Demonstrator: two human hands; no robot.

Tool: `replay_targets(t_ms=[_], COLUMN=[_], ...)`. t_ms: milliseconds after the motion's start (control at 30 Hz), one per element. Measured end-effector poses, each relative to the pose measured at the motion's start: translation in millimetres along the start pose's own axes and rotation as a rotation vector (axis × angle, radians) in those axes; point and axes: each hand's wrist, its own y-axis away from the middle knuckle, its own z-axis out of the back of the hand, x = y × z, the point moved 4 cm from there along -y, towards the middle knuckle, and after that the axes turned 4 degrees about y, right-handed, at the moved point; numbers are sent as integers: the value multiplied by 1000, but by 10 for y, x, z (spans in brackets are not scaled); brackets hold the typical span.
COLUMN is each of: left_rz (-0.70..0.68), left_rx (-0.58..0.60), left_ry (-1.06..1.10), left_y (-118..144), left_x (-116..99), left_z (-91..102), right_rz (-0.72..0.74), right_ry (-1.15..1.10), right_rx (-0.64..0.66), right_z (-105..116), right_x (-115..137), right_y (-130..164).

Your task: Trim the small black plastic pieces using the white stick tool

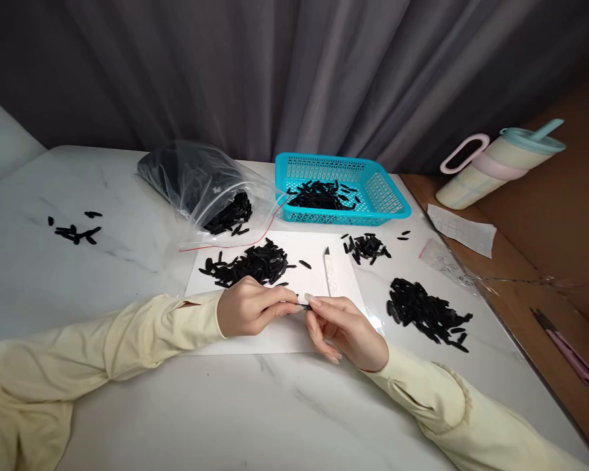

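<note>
Between the fingertips of my left hand (pixel 255 307) and my right hand (pixel 341 327) is a small black elongated piece (pixel 303 306), mostly covered by the fingers. Both hands pinch it, above a white sheet (pixel 275 343). Just beyond my left hand lies a heap of similar black pieces (pixel 260 261), with one loose piece (pixel 305 264) beside it. A white-handled craft knife (pixel 329 271) rests on the sheet past my right hand, its dark blade pointing away. Right of the hands is a larger pile of black pieces (pixel 422 311).
A blue perforated basket (pixel 397 209) and an open zip bag (pixel 186 176) hold black pieces at the back. Smaller groups lie left (pixel 76 234) and right (pixel 367 247). A tumbler (pixel 491 163), a paper slip (pixel 464 229), a small plastic bag (pixel 446 261) and a pink cutter (pixel 569 350) are at right.
</note>
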Motion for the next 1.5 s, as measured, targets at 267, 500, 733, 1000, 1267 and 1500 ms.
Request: replay_targets(t_ms=[267,500,733,1000,1267,1500], left_rz=[-118,-110,-135,-136,-148,-149], left_rx=[6,12,0,13,35,32], left_ry=[-3,-24,-6,-40,-29,-5], left_y=[4,10,12,22,18,9], left_x=[-14,-12,-16,-22,-26,-33], left_z=[2,1,13,2,5,14], right_rz=[-13,-1,8,-1,10,29], right_ry=[-12,25,0,-35,-102,-105], right_rx=[27,63,137,157,135,139], right_z=[-10,-25,-48,-28,-26,-31], right_x=[-17,12,22,21,35,55], right_y=[0,9,19,21,29,30])
